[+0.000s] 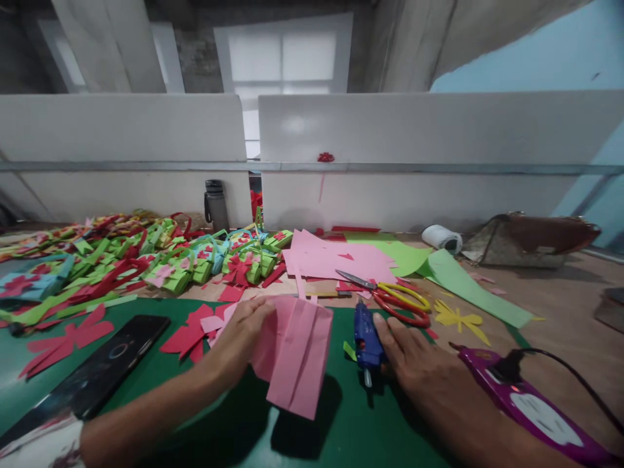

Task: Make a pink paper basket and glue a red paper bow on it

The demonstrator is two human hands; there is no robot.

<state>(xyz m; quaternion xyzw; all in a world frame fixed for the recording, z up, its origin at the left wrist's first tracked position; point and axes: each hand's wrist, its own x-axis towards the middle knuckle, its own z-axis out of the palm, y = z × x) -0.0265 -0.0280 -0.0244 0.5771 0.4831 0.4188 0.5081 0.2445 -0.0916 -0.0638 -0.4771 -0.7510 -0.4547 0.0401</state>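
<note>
While left hand [246, 331] holds pink bag [302, 357], its edge clears green mat [361, 429].

Bright paned window [307, 57], grey pillars [108, 45], white partition panels [390, 127] with a grey rail [439, 168], pale blue wall [531, 55]

And here's the pink paper bag [305, 354], held up at a tilt, boxy and plain, a long crease running down its side, thin pink strips showing at its far edge! Just right of that bag, well apart from it, there's the glue gun [366, 335]: deep blue, nozzle pointing away, a pale stick poking from its near end!
</note>
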